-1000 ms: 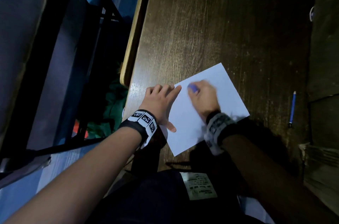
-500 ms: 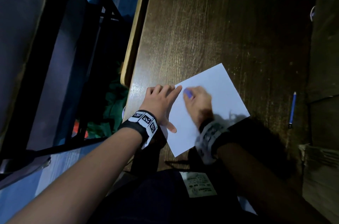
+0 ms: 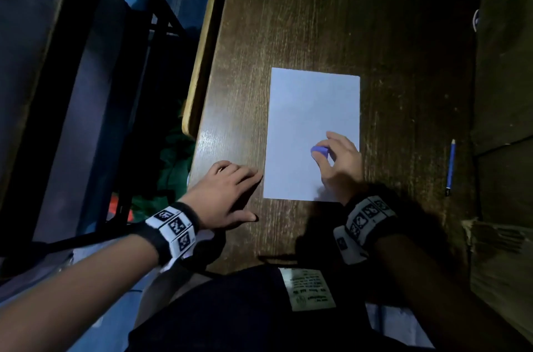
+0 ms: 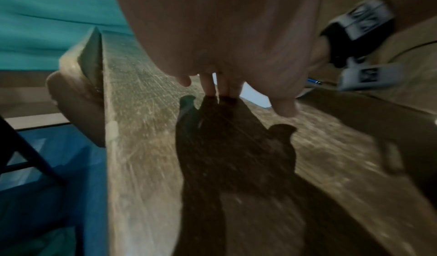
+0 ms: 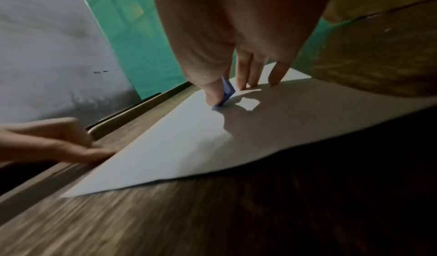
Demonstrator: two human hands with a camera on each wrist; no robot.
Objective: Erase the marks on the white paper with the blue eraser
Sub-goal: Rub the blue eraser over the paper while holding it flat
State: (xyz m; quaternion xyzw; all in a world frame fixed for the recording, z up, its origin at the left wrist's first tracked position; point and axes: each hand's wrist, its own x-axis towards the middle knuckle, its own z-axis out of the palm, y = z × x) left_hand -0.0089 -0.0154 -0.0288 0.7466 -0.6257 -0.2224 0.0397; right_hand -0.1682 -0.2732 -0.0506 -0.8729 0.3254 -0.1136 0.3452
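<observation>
A white sheet of paper (image 3: 313, 121) lies squared on the dark wooden desk (image 3: 317, 20); no marks show on it at this distance. My right hand (image 3: 340, 162) rests on the sheet's near right part and pinches the blue eraser (image 3: 319, 151) between thumb and fingers. In the right wrist view the eraser (image 5: 227, 93) stands tilted with its lower corner on the paper (image 5: 189, 138). My left hand (image 3: 227, 196) lies on the desk just left of the sheet's near left edge, fingers straight, fingertips at the paper's edge. The left wrist view shows those fingers (image 4: 210, 86) touching the wood.
A blue pencil (image 3: 450, 167) lies on the desk to the right of the paper. The desk's left edge (image 3: 202, 63) drops to a black metal frame (image 3: 138, 34) and a blue floor. A ledge runs along the right side (image 3: 504, 92).
The paper has turned from a diagonal position to square with the desk. My right hand moved right with the eraser. My left hand came off the sheet onto the wood beside it.
</observation>
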